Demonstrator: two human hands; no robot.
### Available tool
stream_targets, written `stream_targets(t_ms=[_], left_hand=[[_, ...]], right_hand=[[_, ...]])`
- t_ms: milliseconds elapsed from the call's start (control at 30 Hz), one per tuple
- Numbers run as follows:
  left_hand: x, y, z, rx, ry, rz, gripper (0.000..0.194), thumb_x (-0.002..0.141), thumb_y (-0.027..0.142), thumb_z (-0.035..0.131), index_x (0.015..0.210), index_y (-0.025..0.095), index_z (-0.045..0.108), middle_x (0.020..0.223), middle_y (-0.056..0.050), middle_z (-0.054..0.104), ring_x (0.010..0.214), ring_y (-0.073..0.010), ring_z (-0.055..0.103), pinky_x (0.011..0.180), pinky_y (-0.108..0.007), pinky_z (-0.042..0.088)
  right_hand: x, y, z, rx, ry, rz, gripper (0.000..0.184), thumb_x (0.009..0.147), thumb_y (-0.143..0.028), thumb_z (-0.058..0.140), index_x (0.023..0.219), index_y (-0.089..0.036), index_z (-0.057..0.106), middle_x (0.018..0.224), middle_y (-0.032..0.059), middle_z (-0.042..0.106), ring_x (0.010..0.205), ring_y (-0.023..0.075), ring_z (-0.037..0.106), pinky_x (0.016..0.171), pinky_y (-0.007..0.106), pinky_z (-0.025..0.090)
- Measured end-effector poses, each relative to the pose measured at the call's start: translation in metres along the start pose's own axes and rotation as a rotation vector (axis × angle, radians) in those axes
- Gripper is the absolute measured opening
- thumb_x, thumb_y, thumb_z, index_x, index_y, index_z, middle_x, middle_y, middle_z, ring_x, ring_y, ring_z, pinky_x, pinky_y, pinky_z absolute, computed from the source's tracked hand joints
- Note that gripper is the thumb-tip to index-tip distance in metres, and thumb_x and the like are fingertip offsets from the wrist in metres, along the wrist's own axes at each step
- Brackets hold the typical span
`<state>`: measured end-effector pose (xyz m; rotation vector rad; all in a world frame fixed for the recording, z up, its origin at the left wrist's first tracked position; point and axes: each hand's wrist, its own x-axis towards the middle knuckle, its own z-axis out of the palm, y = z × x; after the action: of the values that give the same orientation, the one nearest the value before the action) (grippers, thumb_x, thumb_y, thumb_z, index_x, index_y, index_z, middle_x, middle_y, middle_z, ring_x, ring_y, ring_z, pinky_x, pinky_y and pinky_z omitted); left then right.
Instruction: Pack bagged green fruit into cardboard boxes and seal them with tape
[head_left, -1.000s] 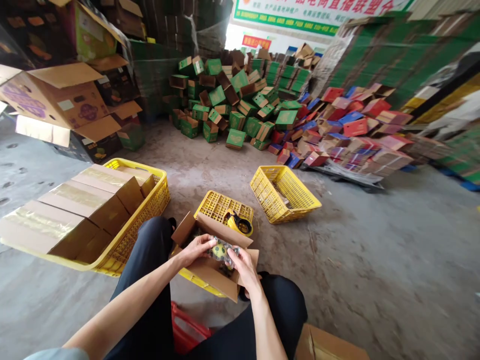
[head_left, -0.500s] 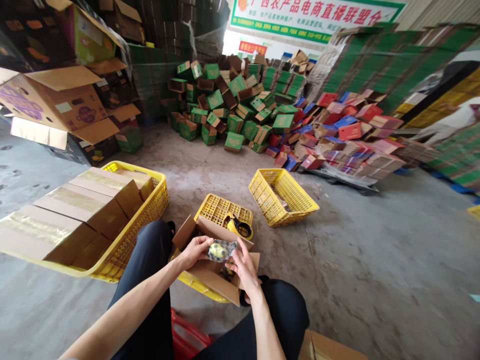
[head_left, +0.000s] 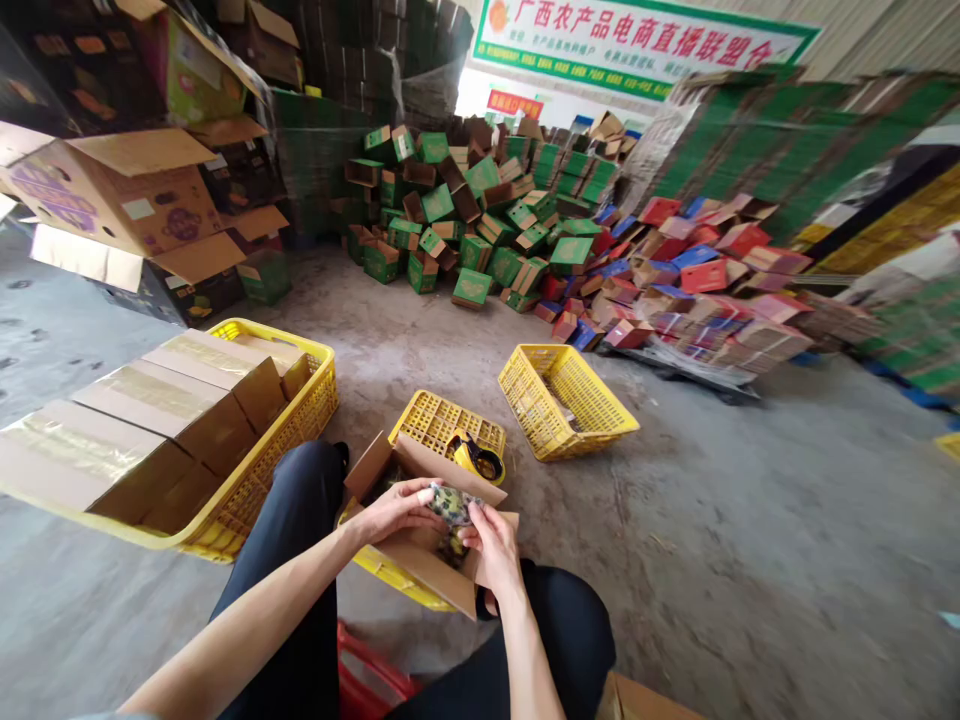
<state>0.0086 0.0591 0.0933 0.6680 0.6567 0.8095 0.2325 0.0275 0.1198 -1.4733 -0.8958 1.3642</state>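
Observation:
Between both hands, over an open cardboard box (head_left: 431,575), is a small yellow-green fruit in bubble wrap (head_left: 452,505); its exact kind I cannot make out. My left hand (head_left: 399,508) pinches the left end of the wrap. My right hand (head_left: 491,540) grips the right end, fingers curled. Inside the box, more wrapped yellowish pieces show partly below my hands. The box rests on an upturned yellow crate (head_left: 429,418) between my knees. Just behind the box, a yellow tape dispenser (head_left: 469,458) lies on that crate.
To my left, a big yellow crate (head_left: 330,385) holds several taped cartons (head_left: 142,400). Another yellow crate (head_left: 600,405) stands ahead right on the floor. Farther back lie heaps of green boxes (head_left: 472,287) and red and blue boxes (head_left: 701,277). A red stool (head_left: 367,670) is beneath me.
The wrapped fruit has turned between my hands and moved slightly right and down. My left hand has shifted right with it. The camera view has tilted slightly.

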Motion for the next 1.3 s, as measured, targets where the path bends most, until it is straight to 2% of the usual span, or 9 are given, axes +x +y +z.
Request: stream_targets(t_ms=[167,433,567,667,800,933,1033,1200,1300], left_hand=[[0.000,-0.002,-0.001,0.157,0.007,0.034,0.066,0.075,0.056,0.092,0.124,0.015,0.076,0.112,-0.014,0.078,0.097,-0.0253,0.076,0.089,-0.034,0.056],[0.004,-0.008,-0.003,0.156,0.076,0.019,0.068,0.072,0.067,0.088,0.112,0.013,0.080,0.098,-0.011,0.079,0.085,-0.0213,0.073,0.086,-0.033,0.055],[0.007,-0.010,-0.004,0.170,0.135,0.045,0.065,0.069,0.070,0.087,0.095,0.011,0.080,0.080,-0.006,0.073,0.066,-0.0136,0.063,0.072,-0.028,0.053],[0.008,-0.009,-0.005,0.189,0.174,0.080,0.064,0.068,0.072,0.087,0.080,0.011,0.074,0.068,-0.002,0.066,0.058,-0.0105,0.056,0.060,-0.023,0.046],[0.010,-0.009,-0.006,0.205,0.216,0.082,0.064,0.066,0.074,0.087,0.074,0.013,0.069,0.063,0.000,0.063,0.055,-0.0101,0.055,0.055,-0.022,0.044],[0.011,-0.010,-0.010,0.195,0.267,0.034,0.067,0.066,0.076,0.085,0.080,0.012,0.070,0.072,-0.004,0.070,0.060,-0.0135,0.065,0.058,-0.023,0.051],[0.010,-0.012,-0.011,0.173,0.268,-0.022,0.069,0.070,0.075,0.084,0.093,0.011,0.072,0.085,-0.010,0.076,0.068,-0.0175,0.073,0.060,-0.024,0.054],[0.005,-0.009,-0.006,0.077,0.222,-0.042,0.084,0.075,0.068,0.086,0.140,0.021,0.062,0.121,-0.014,0.075,0.084,-0.0208,0.079,0.077,-0.030,0.061],[0.001,-0.006,-0.002,0.063,0.138,0.000,0.078,0.074,0.058,0.091,0.138,0.021,0.067,0.131,-0.014,0.071,0.097,-0.0211,0.077,0.088,-0.031,0.060]], right_hand=[[0.000,0.002,-0.003,-0.108,-0.004,-0.010,0.064,0.072,-0.079,0.077,0.090,-0.018,0.077,0.041,-0.0049,0.054,0.037,0.0101,0.047,0.038,0.019,0.036],[0.004,0.010,-0.002,-0.108,-0.014,-0.001,0.062,0.074,-0.079,0.073,0.088,-0.019,0.075,0.041,-0.0075,0.046,0.034,0.0085,0.037,0.036,0.022,0.027],[0.006,0.010,-0.001,-0.070,-0.008,0.018,0.058,0.075,-0.074,0.077,0.094,-0.019,0.077,0.062,-0.0012,0.066,0.042,0.0102,0.052,0.039,0.021,0.036],[0.006,0.007,0.000,-0.032,-0.044,0.017,0.060,0.078,-0.071,0.077,0.115,-0.023,0.077,0.100,0.0067,0.079,0.069,0.0177,0.071,0.050,0.023,0.051],[0.002,0.001,0.000,0.020,-0.172,-0.025,0.072,0.078,-0.066,0.081,0.139,-0.031,0.067,0.153,0.0103,0.060,0.125,0.0316,0.067,0.082,0.036,0.064],[-0.004,-0.001,0.002,0.008,-0.322,-0.080,0.076,0.073,-0.052,0.091,0.143,-0.034,0.065,0.158,0.0071,0.056,0.141,0.0331,0.057,0.111,0.046,0.054],[-0.004,-0.001,0.003,0.002,-0.320,-0.079,0.064,0.076,-0.053,0.089,0.134,-0.032,0.072,0.146,0.0070,0.067,0.133,0.0322,0.064,0.112,0.048,0.053],[0.002,0.001,0.003,-0.030,-0.137,-0.053,0.064,0.072,-0.067,0.085,0.119,-0.024,0.079,0.120,0.0105,0.080,0.097,0.0281,0.078,0.091,0.043,0.065],[0.003,0.002,0.003,-0.043,-0.080,-0.032,0.068,0.069,-0.071,0.085,0.115,-0.021,0.080,0.100,0.0094,0.083,0.081,0.0260,0.079,0.078,0.039,0.067]])
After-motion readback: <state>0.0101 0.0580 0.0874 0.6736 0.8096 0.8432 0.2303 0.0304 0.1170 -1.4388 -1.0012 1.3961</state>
